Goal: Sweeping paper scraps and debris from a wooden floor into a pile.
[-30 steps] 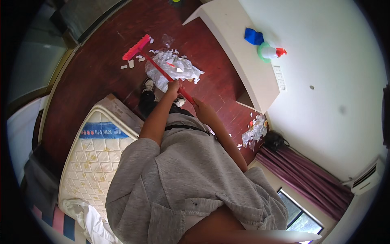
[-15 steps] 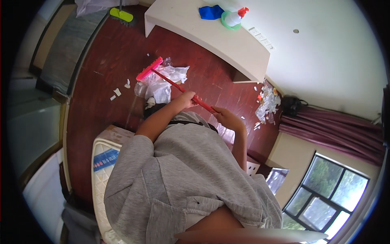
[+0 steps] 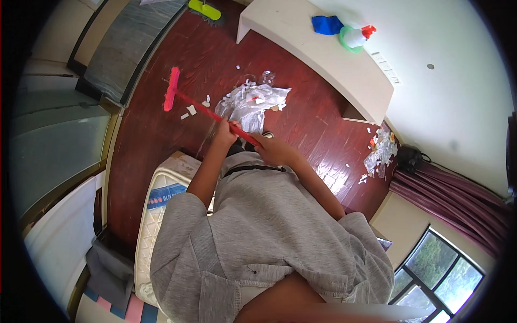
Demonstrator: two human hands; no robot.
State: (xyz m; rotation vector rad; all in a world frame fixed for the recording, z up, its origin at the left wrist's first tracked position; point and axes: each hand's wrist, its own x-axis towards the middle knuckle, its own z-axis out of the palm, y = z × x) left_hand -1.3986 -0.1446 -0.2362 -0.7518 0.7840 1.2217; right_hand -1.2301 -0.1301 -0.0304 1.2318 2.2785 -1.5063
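Observation:
A pink-headed broom with a red handle slants across the dark red wooden floor. My left hand is wrapped round the handle partway down. Further up, my right hand grips it near the top end, closed as well. The bristle head is out to the left, apart from the crumpled clear plastic sheeting that lies in front of me with paper bits on it. Between the head and the plastic lie a few white scraps. My shoe tip shows at the plastic's near edge.
A white desk bears a blue cloth and a spray bottle in a green bowl. More litter lies by the right wall, near a black bag. A mattress stands at left; a green broom is far back.
The broom head has moved left, off the plastic sheeting and past the white scraps. Both hands have swung left with the handle. My view has shifted too.

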